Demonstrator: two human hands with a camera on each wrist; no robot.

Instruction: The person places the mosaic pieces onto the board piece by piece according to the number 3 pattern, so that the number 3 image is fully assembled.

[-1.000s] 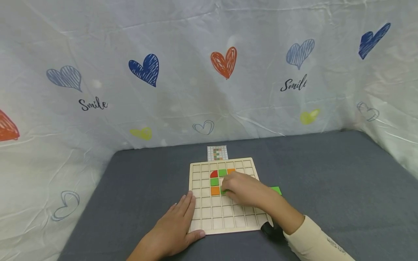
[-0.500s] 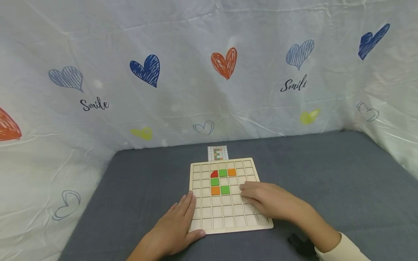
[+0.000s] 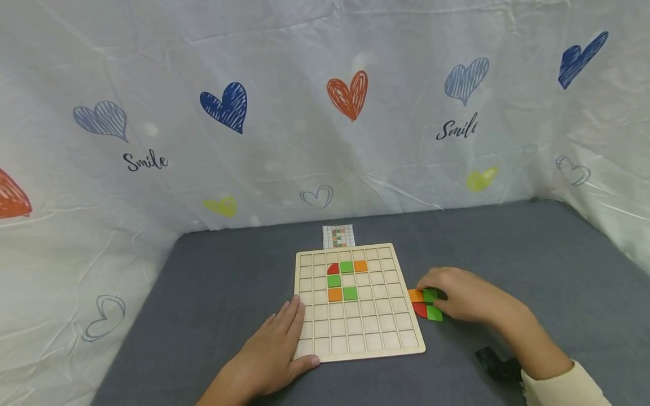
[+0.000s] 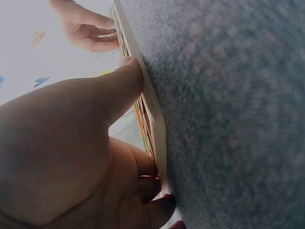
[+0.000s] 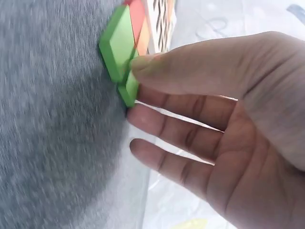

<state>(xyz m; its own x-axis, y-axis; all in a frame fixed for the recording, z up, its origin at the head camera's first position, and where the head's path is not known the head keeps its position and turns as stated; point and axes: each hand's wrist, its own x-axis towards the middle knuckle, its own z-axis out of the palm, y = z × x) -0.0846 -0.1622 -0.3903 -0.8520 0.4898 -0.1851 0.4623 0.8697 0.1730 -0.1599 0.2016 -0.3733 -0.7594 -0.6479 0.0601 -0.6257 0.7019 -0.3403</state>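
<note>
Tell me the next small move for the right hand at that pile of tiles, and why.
Probably close thumb and forefinger on the green tile and lift it. The right hand already touches it at the loose tiles beside the wooden grid board, though a firm pinch isn't visible. The left hand rests on the board's edge, steadying it, and most cells are bare.

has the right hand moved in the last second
Yes. The right hand left the wooden board, moving rightward off its right edge to the loose tiles on the table.
</note>
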